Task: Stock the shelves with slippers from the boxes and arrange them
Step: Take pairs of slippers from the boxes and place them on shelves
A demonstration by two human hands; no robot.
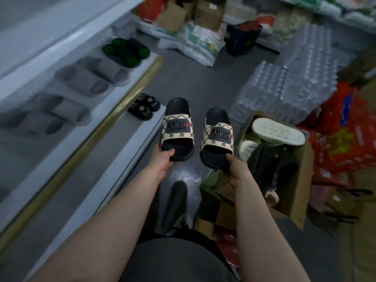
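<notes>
Holding a matched pair, one to each hand. In the left grip [162, 161], fingers curled under the heel and thumb on the footbed, the left slipper [178, 129]. In the right grip [236, 169], pinched likewise at the heel, the right slipper [217, 137]. Both black with a beige patterned strap marked SMILE, toes pointing away from the grips, side by side but apart, up in the air over the floor [195, 82] and resting on nothing.

Just left of the left grip and lower, the lower shelf [105, 176], with only one small black pair [144, 107] at its far end, beside the held toes. Further left and higher, the upper shelf [122, 102], carrying a near grey pair [55, 115], a farther grey pair [93, 78] and, farthest off, a green-and-black pair [126, 50]. Just right of the right grip, an open cardboard box [295, 192] with more footwear inside: a white-soled slipper [278, 132] lying sole up on top, darker ones beneath, too jumbled to count.

Judging from that: well begun, far from finished. Four pairs shelved, a fifth in hand but not yet set down, bare room on the lower shelf nearest the left grip, and a box not yet emptied. Seems tidy enough on the upper shelf, though blurred there.
</notes>
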